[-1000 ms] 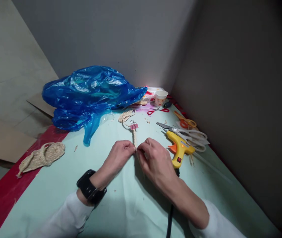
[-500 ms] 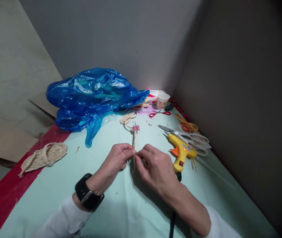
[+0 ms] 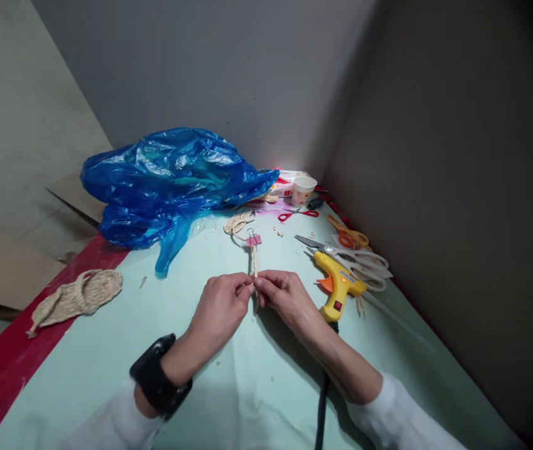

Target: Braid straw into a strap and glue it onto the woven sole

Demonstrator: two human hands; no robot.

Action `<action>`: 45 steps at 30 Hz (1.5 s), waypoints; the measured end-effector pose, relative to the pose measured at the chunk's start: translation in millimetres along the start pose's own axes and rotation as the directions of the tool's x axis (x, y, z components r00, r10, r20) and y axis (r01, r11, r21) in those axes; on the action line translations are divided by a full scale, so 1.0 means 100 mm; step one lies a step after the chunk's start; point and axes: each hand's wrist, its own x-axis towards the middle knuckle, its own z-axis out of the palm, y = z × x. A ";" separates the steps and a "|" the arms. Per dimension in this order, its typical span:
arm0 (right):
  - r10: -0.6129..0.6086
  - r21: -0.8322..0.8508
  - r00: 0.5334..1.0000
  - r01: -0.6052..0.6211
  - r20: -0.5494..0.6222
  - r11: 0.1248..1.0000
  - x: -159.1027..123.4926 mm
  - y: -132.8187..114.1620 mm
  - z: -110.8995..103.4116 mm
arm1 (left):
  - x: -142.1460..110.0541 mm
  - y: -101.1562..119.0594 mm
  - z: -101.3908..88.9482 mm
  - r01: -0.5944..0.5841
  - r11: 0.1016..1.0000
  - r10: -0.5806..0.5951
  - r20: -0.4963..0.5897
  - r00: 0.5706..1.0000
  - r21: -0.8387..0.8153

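A narrow braid of pale natural fibre (image 3: pixel 254 261) runs toward me from a pink binder clip (image 3: pixel 254 240) on the table. My left hand (image 3: pixel 225 303) pinches its near end between thumb and fingertips. Right beside it, my right hand (image 3: pixel 282 294) grips the same strands, with the fingertips of both hands nearly touching. Loose strand ends hang below the fingers. Behind the clip lies a coil of the same cord (image 3: pixel 239 221), joined by a thin length. The exact crossing of the strands is hidden by my fingers.
A blue plastic bag (image 3: pixel 177 181) fills the back left. At left lies a woven slipper-shaped piece (image 3: pixel 81 297). On the right are a yellow glue gun (image 3: pixel 340 284) with a black cable, grey-handled scissors (image 3: pixel 360 257) and orange scissors (image 3: pixel 350 237). Farther back are red scissors (image 3: pixel 298 214) and a paper cup (image 3: pixel 303 190).
My right hand has turned and drawn in lower beside the left, its fingers now closer around the strands. My left hand has shifted slightly. The view has moved a little.
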 end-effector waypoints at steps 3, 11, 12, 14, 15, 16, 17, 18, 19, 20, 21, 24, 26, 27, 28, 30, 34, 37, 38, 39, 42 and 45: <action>0.013 0.019 0.999 -0.012 -0.036 1.000 -0.02 -0.02 -0.01 | -0.05 0.03 0.02 -0.011 0.982 0.021 -0.051 0.998 0.187; 0.094 0.205 0.995 -0.083 -0.042 0.975 -0.05 -0.04 -0.06 | -0.24 0.07 0.18 -0.062 0.909 0.069 -0.001 0.998 0.413; 0.115 0.244 0.993 -0.103 -0.034 0.964 -0.05 -0.04 -0.06 | -0.26 0.08 0.22 -0.070 0.907 0.072 0.012 0.997 0.416; 0.166 0.337 0.986 -0.162 0.019 0.927 -0.04 -0.04 -0.05 | -0.28 0.08 0.27 -0.080 0.911 0.074 0.031 0.997 0.404; 0.189 0.381 0.981 -0.194 0.052 0.904 -0.04 -0.04 -0.04 | -0.28 0.08 0.29 -0.086 0.918 0.076 0.041 0.996 0.387; 0.207 0.420 0.975 -0.220 0.078 0.880 -0.03 -0.05 -0.04 | -0.27 0.09 0.28 -0.094 0.928 0.081 0.052 0.995 0.361; 0.217 0.452 0.972 -0.235 0.091 0.861 -0.02 -0.05 -0.03 | -0.26 0.09 0.26 -0.103 0.939 0.087 0.063 0.994 0.328; 0.223 0.477 0.970 -0.240 0.094 0.846 -0.02 -0.06 -0.03 | -0.23 0.10 0.22 -0.108 0.951 0.092 0.067 0.993 0.290; 0.223 0.495 0.971 -0.238 0.090 0.836 -0.02 -0.06 -0.03 | -0.20 0.10 0.17 -0.105 0.964 0.093 0.059 0.994 0.245; 0.220 0.509 0.972 -0.232 0.085 0.829 -0.02 -0.07 -0.02 | -0.16 0.10 0.11 -0.093 0.976 0.086 0.045 0.995 0.195; 0.215 0.521 0.973 -0.227 0.083 0.823 -0.02 -0.08 -0.02 | -0.11 0.09 0.05 -0.069 0.988 0.067 0.017 0.998 0.138; 0.202 0.540 0.973 -0.230 0.111 0.809 -0.04 -0.11 -0.02 | 0.03 0.03 -0.05 0.048 0.996 -0.044 0.048 0.998 -0.080; 0.194 0.540 0.970 -0.241 0.144 0.806 -0.06 -0.13 -0.02 | 0.10 -0.03 -0.03 0.117 0.971 -0.078 0.185 0.980 -0.210; 0.188 0.533 0.969 -0.246 0.161 0.810 -0.06 -0.14 -0.03 | 0.13 -0.05 0.00 0.143 0.952 -0.081 0.227 0.971 -0.269; 0.183 0.522 0.968 -0.248 0.174 0.816 -0.07 -0.15 -0.03 | 0.14 -0.08 0.04 0.163 0.933 -0.081 0.254 0.964 -0.321; 0.169 0.489 0.967 -0.242 0.189 0.838 -0.09 -0.15 -0.04 | 0.15 -0.11 0.09 0.191 0.895 -0.084 0.269 0.959 -0.402; 0.149 0.381 0.978 -0.194 0.145 0.904 -0.10 -0.09 -0.04 | 0.13 -0.14 0.09 0.225 0.845 -0.111 0.252 0.961 -0.484; 0.120 0.256 0.991 -0.132 0.063 0.957 -0.10 -0.02 -0.03 | 0.11 -0.13 0.05 0.245 0.824 -0.134 0.246 0.960 -0.510; 0.104 0.211 0.993 -0.111 0.047 0.971 -0.10 0.00 -0.02 | 0.11 -0.12 0.05 0.256 0.820 -0.142 0.251 0.957 -0.512; 0.086 0.165 0.995 -0.091 0.040 0.982 -0.10 0.01 -0.02 | 0.11 -0.11 0.04 0.267 0.816 -0.151 0.257 0.955 -0.512; 0.033 0.022 0.998 -0.034 0.047 0.999 -0.12 0.02 -0.04 | 0.12 -0.08 0.05 0.288 0.811 -0.177 0.255 0.951 -0.510; -0.005 -0.144 0.998 0.013 0.061 0.990 -0.15 -0.04 -0.07 | 0.11 -0.06 0.08 0.286 0.815 -0.203 0.213 0.956 -0.505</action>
